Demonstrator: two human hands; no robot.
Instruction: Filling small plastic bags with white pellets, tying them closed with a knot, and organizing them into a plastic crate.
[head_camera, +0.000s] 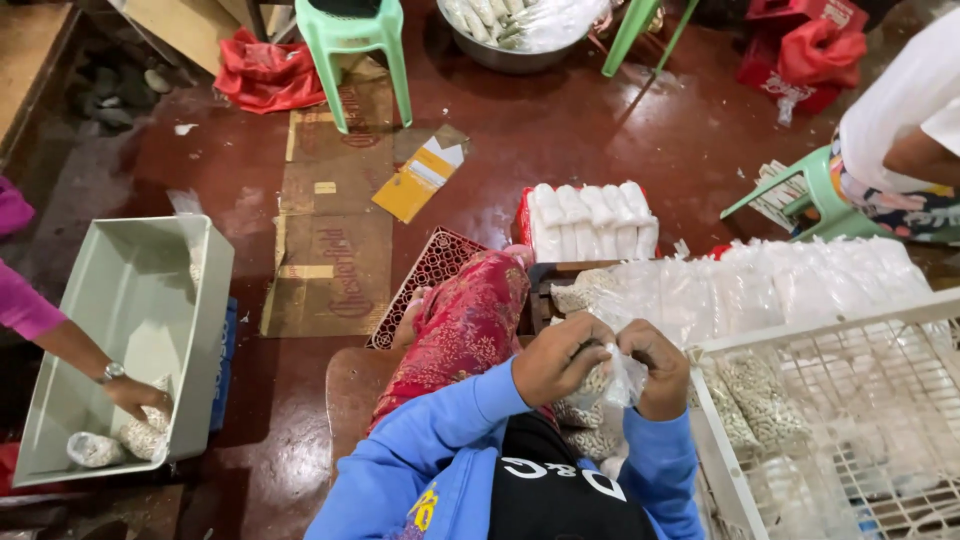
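Low in the middle of the view, just above the blue sleeves, the left hand (556, 357) and the right hand (657, 368) are pressed close together around a small clear plastic bag of pale beans (605, 382). Both hands are closed on it: the left fingers curl over the bag's top from one side and the right fingers pinch the clear film from the other, so the bag hangs between them, over the lap. More filled small bags of the same beans (590, 430) lie just below it against the dark shirt. A leg in red patterned cloth (462, 325) stretches forward to the left of the hands. To the right stands a white wire basket (850, 340) with bean bags inside, and a heap of clear empty plastic bags (760, 285) lies along its far edge. Farther off on the dark red floor (560, 130) sits a block of white packed pouches (592, 220). At the far left another person's hand (135, 395), wearing a wristwatch, rests on bean bags in a pale grey plastic tub (130, 300). A green plastic stool (355, 45) stands at the top, well apart from the hands
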